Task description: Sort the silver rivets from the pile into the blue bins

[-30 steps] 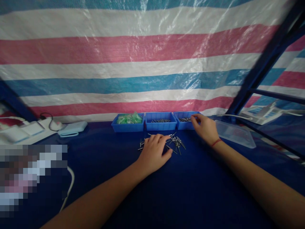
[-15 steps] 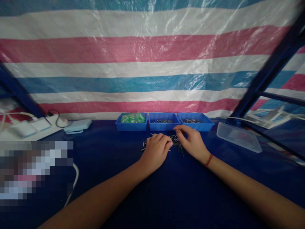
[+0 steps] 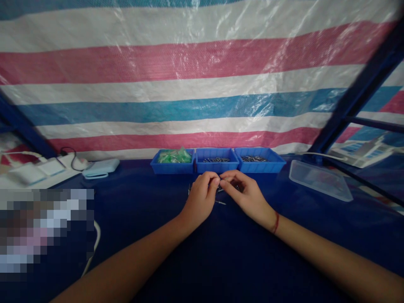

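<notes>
Over a loose pile of thin metal pieces (image 3: 221, 203) on the dark blue table, my left hand (image 3: 202, 195) and my right hand (image 3: 248, 193) meet at their fingertips. Both are closed in a pinch; whatever lies between the fingers is too small to make out. Just behind them stand three blue bins: the left bin (image 3: 173, 168) holds green plastic packaging (image 3: 175, 156), while the middle bin (image 3: 217, 167) and the right bin (image 3: 261, 167) hold small metal pieces. The hands hide much of the pile.
A clear plastic lid (image 3: 320, 181) lies to the right. At the left are a light blue case (image 3: 101, 167), a white power strip (image 3: 59, 173) with plugs and a white cable (image 3: 97, 240). Blue frame posts stand at both sides, before a striped sheet.
My right hand has moved left and my left fingers have turned up to meet it, so the fingertips now touch. The view has shifted slightly.
</notes>
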Available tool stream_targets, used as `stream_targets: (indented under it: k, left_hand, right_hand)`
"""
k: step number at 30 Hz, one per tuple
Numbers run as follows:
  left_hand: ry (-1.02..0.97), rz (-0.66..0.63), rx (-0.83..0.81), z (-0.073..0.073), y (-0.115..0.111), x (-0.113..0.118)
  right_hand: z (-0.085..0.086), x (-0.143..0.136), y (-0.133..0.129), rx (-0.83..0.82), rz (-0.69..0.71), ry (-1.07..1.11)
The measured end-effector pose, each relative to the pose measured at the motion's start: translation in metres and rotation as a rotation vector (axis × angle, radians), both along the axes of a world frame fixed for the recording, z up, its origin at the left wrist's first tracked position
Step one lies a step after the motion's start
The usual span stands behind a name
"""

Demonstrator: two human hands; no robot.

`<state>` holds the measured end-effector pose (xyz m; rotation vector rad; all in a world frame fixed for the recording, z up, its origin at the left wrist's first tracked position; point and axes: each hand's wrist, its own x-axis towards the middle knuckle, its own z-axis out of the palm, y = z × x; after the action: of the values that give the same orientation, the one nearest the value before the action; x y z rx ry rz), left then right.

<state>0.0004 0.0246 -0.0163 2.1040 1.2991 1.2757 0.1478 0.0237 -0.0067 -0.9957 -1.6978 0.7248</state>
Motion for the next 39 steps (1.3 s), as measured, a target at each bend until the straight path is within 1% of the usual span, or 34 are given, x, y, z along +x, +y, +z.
stream_targets:
  k: [4,8,12,21,27,31,35,39]
  left_hand:
    - [-0.014,-0.012,-0.016,-0.0004,0.0012,0.0013]
    - [-0.044,-0.043,-0.033,0.0005,0.0001,0.0029]
    - [-0.03,-0.062,-0.019,0.0005,-0.0006,0.0033]
    - [0.0,-0.032,-0.04,0.0018,-0.0007,0.0037]
    - [-0.044,-0.015,-0.036,0.0025,-0.0014,0.0036]
    - [-0.081,0.024,-0.005,0.0033,-0.0016,0.0034]
    - [-0.093,0.04,0.032,0.0043,-0.0023,0.0031]
    - [-0.106,0.04,0.037,0.005,-0.0031,0.0026]
  right_hand:
    - [0.0013,0.002,0.0016,-0.014,0.031,0.032]
    - [0.0004,0.0036,0.0041,-0.01,-0.002,0.064]
    - [-0.0018,0.0038,0.0053,-0.019,-0.004,0.083]
    - [-0.002,0.0034,0.0053,-0.014,-0.009,0.089]
    - [-0.0013,0.0028,0.004,-0.041,-0.02,0.071]
    - [0.0002,0.0035,0.0046,-0.034,-0.033,0.024]
    - [0.0009,0.005,0.0052,0.029,-0.046,-0.077]
    - [0.0002,0.005,0.0032,0.088,-0.012,-0.152]
